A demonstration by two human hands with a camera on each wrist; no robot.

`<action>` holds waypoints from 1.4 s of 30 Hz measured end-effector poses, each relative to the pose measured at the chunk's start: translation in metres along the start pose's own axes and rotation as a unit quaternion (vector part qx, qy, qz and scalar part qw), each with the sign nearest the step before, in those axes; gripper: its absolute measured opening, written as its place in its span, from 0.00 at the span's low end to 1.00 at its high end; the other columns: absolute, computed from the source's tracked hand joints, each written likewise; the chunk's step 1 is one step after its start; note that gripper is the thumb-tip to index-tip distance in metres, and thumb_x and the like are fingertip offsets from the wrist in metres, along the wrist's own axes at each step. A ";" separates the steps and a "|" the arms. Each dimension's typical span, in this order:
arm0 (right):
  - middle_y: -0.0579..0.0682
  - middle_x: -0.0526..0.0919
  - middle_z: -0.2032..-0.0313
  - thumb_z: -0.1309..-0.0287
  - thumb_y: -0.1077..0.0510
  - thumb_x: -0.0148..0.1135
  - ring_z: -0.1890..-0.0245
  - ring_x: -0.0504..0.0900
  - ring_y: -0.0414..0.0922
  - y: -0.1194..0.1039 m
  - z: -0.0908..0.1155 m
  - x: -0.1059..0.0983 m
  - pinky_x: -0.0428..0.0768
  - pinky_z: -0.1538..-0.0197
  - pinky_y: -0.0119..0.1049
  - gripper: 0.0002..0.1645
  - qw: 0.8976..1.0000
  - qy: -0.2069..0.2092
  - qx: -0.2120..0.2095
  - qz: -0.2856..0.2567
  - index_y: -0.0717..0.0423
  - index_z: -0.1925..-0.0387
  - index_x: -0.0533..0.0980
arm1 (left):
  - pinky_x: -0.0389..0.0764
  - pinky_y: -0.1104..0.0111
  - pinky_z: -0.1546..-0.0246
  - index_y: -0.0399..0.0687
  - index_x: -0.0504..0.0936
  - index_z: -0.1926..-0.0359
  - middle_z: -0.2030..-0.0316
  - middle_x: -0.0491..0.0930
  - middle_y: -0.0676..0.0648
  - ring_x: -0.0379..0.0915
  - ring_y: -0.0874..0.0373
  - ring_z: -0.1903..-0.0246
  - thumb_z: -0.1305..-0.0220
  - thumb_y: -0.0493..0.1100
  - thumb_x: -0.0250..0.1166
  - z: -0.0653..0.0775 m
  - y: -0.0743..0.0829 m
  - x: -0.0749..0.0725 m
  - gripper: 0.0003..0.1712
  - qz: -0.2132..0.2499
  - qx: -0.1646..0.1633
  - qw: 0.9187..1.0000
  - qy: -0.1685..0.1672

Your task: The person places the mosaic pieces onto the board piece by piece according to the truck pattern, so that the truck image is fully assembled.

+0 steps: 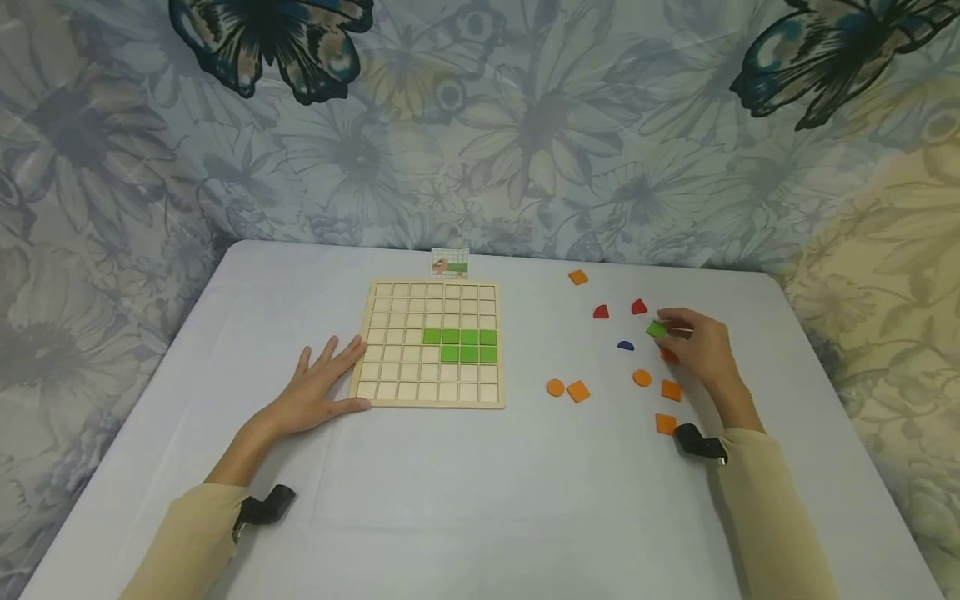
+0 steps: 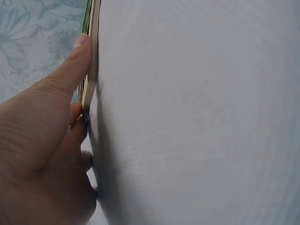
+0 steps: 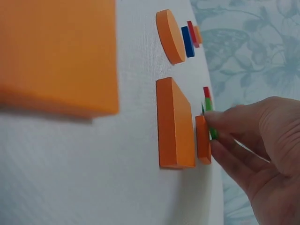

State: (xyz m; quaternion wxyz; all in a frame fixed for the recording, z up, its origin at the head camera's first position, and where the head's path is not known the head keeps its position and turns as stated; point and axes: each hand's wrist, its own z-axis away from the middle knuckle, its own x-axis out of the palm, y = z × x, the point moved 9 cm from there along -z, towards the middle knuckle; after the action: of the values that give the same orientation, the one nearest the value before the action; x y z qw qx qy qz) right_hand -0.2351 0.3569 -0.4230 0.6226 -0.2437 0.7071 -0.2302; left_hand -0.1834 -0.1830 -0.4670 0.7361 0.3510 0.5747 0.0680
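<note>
A wooden grid board (image 1: 390, 357) lies left of the table's middle, with several green square tiles (image 1: 468, 337) set in two rows at its right side. My left hand (image 1: 311, 396) rests spread at the board's left edge; in the left wrist view its thumb (image 2: 77, 58) touches the board's side (image 2: 93, 61). At the right, my right hand (image 1: 701, 346) pinches a green square tile (image 1: 656, 329) between thumb and fingers. An orange piece (image 1: 670, 356) lies partly hidden under that hand, and it shows beside the fingers in the right wrist view.
Around the right hand lie red quarter-circle pieces (image 1: 638, 307), a blue half-circle piece (image 1: 626, 345), orange squares (image 1: 671, 390) and orange discs (image 1: 642, 377). A small pattern card (image 1: 450, 262) stands behind the board. Floral cloth (image 1: 525, 133) hangs behind the white table (image 1: 450, 500).
</note>
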 end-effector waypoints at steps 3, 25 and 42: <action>0.68 0.78 0.46 0.40 0.68 0.64 0.46 0.77 0.64 0.002 -0.001 -0.001 0.76 0.45 0.57 0.25 1.000 0.001 0.007 -0.003 0.68 0.41 0.73 | 0.21 0.42 0.31 0.44 0.51 0.23 0.23 0.45 0.44 0.28 0.38 0.25 0.42 0.61 0.69 0.000 -0.001 0.001 0.56 0.001 -0.003 1.000 -0.002; 0.65 0.80 0.48 0.44 0.73 0.65 0.48 0.80 0.62 -0.034 -0.002 0.008 0.81 0.52 0.50 0.23 0.998 -0.012 -0.054 -0.006 0.68 0.45 0.76 | 0.21 0.42 0.31 0.45 0.51 0.23 0.23 0.45 0.44 0.28 0.38 0.25 0.42 0.61 0.69 0.001 0.000 0.000 0.55 0.001 -0.003 1.000 -0.005; 0.60 0.84 0.53 0.48 0.74 0.68 0.50 0.82 0.55 -0.074 -0.006 0.042 0.80 0.46 0.49 0.21 0.990 -0.040 -0.119 -0.060 0.66 0.50 0.80 | 0.21 0.42 0.31 0.44 0.51 0.23 0.23 0.44 0.43 0.28 0.37 0.25 0.42 0.60 0.69 0.000 0.000 0.000 0.56 0.006 -0.003 1.000 -0.006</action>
State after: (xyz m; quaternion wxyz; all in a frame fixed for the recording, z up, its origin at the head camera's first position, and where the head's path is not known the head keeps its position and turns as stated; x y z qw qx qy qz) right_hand -0.2408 0.2733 -0.4084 0.6025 -0.3666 0.6879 -0.1714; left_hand -0.1830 -0.1830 -0.4673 0.7402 0.3525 0.5681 0.0717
